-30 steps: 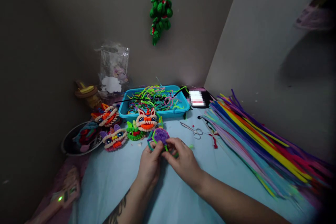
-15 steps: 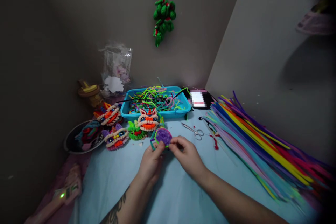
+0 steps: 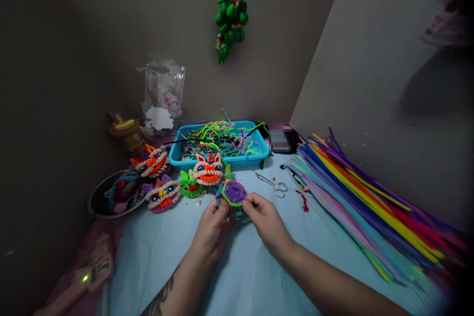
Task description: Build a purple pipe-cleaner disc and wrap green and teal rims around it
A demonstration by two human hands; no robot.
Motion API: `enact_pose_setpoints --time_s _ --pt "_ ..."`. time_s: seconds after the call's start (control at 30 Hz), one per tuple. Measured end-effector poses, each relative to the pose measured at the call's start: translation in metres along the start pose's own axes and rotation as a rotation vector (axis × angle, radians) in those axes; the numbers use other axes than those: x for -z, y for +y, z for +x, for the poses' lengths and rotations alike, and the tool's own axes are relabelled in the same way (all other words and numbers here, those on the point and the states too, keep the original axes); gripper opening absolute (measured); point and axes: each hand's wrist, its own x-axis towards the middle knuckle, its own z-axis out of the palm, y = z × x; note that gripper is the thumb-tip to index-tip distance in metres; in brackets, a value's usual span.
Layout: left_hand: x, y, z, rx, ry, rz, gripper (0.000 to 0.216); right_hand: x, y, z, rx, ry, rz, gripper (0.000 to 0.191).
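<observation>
Blue tabletop (image 3: 244,276), dim grey walls (image 3: 281,34)

Purple disc (image 3: 235,191), green-edged, pinched between left hand (image 3: 213,224) and right hand (image 3: 265,219).
Left fingers grip its near left side, right fingers its right edge; purple face up. Just beyond the fingers and to their left: orange-and-cream lion head (image 3: 208,172), green figure (image 3: 191,185) beside it. Farther beyond: blue tray (image 3: 255,159) of coloured stem pieces. Near, right of the fingers: scissors (image 3: 280,189). Well to their right: bundle of multicoloured fuzzy stems (image 3: 365,197).
</observation>
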Motion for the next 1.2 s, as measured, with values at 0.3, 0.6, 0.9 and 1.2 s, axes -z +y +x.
enact_pose_setpoints --time_s 0.3,0.6,0.9,1.2 --pt "0.0009 -0.0012 0.0005 -0.046 0.116 0.083 0.038 0.0011 -0.0049 -0.0016 0.091 0.002 -0.181 0.021" --pt "-0.0049 0.0008 0.0004 -0.111 0.180 0.217 0.035 -0.0001 -0.0058 -0.0045 0.084 -0.003 -0.209 0.023" --pt "-0.0021 0.0029 -0.0014 0.010 0.146 0.067 0.037 0.0053 -0.0033 -0.0016 0.129 0.002 -0.251 0.013" --pt "0.0005 -0.0005 0.0009 0.008 0.190 0.103 0.049 -0.0021 -0.0064 -0.0084 0.306 0.056 -0.509 0.008"
